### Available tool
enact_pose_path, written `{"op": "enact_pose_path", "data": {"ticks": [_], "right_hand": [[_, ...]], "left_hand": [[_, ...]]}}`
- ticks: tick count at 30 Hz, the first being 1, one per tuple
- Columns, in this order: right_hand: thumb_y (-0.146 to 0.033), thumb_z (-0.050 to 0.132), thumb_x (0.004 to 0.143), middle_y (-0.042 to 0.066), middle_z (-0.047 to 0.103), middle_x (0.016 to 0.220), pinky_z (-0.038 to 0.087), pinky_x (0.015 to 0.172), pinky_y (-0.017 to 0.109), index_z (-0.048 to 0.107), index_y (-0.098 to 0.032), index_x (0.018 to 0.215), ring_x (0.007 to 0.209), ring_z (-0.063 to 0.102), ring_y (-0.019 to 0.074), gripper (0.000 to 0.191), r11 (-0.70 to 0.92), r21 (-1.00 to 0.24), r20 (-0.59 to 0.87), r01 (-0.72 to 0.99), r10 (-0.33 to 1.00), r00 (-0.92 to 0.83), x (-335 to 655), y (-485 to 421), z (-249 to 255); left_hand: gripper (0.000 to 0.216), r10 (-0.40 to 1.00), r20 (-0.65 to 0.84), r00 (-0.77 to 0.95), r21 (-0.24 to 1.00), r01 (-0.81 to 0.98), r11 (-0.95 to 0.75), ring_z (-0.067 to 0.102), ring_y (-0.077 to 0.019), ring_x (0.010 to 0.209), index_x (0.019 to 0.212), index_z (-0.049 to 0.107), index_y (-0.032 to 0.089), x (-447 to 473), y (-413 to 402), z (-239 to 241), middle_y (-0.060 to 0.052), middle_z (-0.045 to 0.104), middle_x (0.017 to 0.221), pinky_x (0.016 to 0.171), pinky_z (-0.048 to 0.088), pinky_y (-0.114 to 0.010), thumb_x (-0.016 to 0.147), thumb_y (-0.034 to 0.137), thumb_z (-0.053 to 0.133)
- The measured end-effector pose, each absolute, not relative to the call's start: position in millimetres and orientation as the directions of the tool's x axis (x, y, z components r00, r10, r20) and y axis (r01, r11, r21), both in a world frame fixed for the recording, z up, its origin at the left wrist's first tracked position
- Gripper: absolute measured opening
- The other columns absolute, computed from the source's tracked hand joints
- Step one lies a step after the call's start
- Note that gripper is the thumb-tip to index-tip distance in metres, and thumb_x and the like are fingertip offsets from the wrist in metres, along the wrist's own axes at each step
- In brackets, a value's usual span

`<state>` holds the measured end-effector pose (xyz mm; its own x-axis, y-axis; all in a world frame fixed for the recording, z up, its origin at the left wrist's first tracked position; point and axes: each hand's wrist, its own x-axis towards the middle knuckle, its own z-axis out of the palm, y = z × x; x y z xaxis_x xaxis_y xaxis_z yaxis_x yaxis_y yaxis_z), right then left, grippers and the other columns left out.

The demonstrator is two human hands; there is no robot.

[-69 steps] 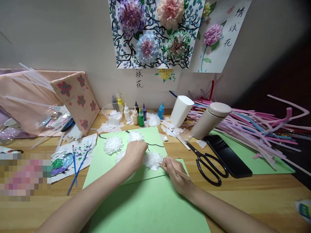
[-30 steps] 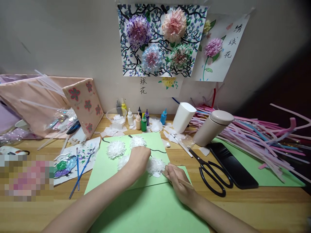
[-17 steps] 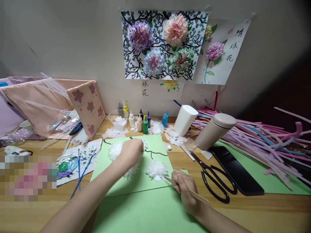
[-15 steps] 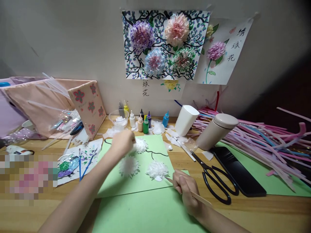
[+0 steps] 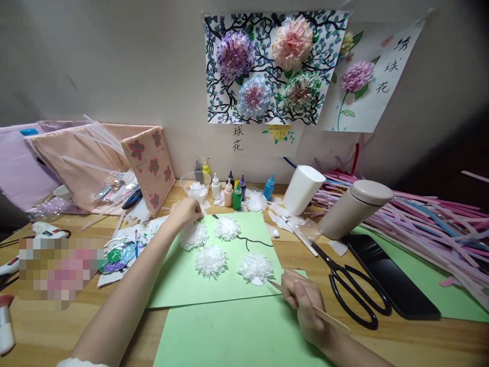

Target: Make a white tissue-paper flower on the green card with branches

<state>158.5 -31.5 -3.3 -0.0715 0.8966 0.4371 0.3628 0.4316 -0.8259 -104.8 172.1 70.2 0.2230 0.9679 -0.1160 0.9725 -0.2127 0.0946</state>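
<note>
My left hand [image 5: 184, 211] reaches to the far left corner of the green card [image 5: 183, 278], fingers pinched at the loose white tissue squares [image 5: 198, 195] by a clear bowl [image 5: 192, 181]. What the fingers hold is too small to make out. My right hand [image 5: 304, 303] is closed on a thin wooden stick [image 5: 328, 318], whose tip points at the nearest white tissue pom-pom [image 5: 255, 266]. Three more white pom-poms [image 5: 211, 260] sit on the card along a black drawn branch.
Small paint bottles [image 5: 233, 191] stand by the wall. A white cup [image 5: 301, 189], a beige flask [image 5: 353, 209], black scissors [image 5: 353, 295] and a black phone [image 5: 393, 278] lie right. Pink strips [image 5: 431, 219] pile far right. A palette and brushes [image 5: 122, 252] lie left, beside a pink box [image 5: 153, 163].
My left hand lifted off the pom-poms and moved up and left to the tissue pieces near the bowl. My right hand drew back slightly with the stick. The view shifted left.
</note>
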Motion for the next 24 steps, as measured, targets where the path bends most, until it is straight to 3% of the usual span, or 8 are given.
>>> {"op": "enact_pose_path", "data": {"ticks": [10,14,17,20,24], "right_hand": [[-0.037,0.016,0.098,-0.001,0.033,0.051,0.024,0.051,0.029,0.027,-0.020,0.055,0.050,0.033,0.0141,0.047,0.438,-0.823,0.440,0.362,0.894,-0.081,158.6,-31.4,-3.0],[-0.038,0.016,0.098,-0.002,0.033,0.051,0.025,0.051,0.028,0.027,-0.020,0.055,0.050,0.033,0.0141,0.047,0.435,-0.826,0.441,0.358,0.895,-0.071,159.0,-31.7,-5.0],[-0.040,0.021,0.097,-0.001,0.037,0.055,0.030,0.055,0.028,0.034,-0.020,0.057,0.054,0.038,0.0147,0.046,0.414,-0.836,0.429,0.360,0.902,-0.042,159.2,-29.9,-5.5],[-0.042,0.034,0.094,0.002,0.052,0.067,0.039,0.066,0.030,0.047,-0.021,0.067,0.067,0.050,0.0172,0.037,0.338,-0.881,0.360,0.331,0.933,0.003,158.3,-26.1,-3.4],[-0.042,0.039,0.093,0.007,0.064,0.090,0.047,0.068,0.030,0.053,-0.020,0.085,0.074,0.059,0.0184,0.027,0.178,-0.975,0.189,0.134,0.979,0.077,155.8,-20.8,2.6]], "left_hand": [[0.016,0.959,-0.092,0.269,0.058,0.963,-0.265,0.061,-0.0201,0.088,0.077,0.068,0.021,-99.5,169.9,69.3,-0.004,0.070,0.090,0.067,0.040,-0.023,0.073,0.023,0.053],[0.017,0.956,-0.089,0.280,0.102,0.957,-0.271,0.060,-0.0186,0.085,0.079,0.067,0.021,-102.8,170.4,77.6,-0.003,0.069,0.090,0.064,0.039,-0.022,0.075,0.030,0.054],[0.022,0.922,-0.069,0.380,0.320,0.884,-0.340,0.059,-0.0162,0.080,0.080,0.065,0.018,-102.1,165.2,92.1,-0.003,0.068,0.087,0.066,0.041,-0.022,0.078,0.036,0.053],[0.028,0.845,-0.091,0.527,0.596,0.709,-0.377,0.058,-0.0153,0.078,0.082,0.065,0.016,-90.3,150.1,106.2,-0.003,0.067,0.083,0.069,0.043,-0.024,0.077,0.042,0.056],[0.030,0.667,-0.217,0.713,0.810,0.512,-0.284,0.058,-0.0143,0.079,0.085,0.066,0.016,-59.2,120.3,110.1,-0.003,0.067,0.085,0.069,0.043,-0.023,0.075,0.043,0.060]]}}
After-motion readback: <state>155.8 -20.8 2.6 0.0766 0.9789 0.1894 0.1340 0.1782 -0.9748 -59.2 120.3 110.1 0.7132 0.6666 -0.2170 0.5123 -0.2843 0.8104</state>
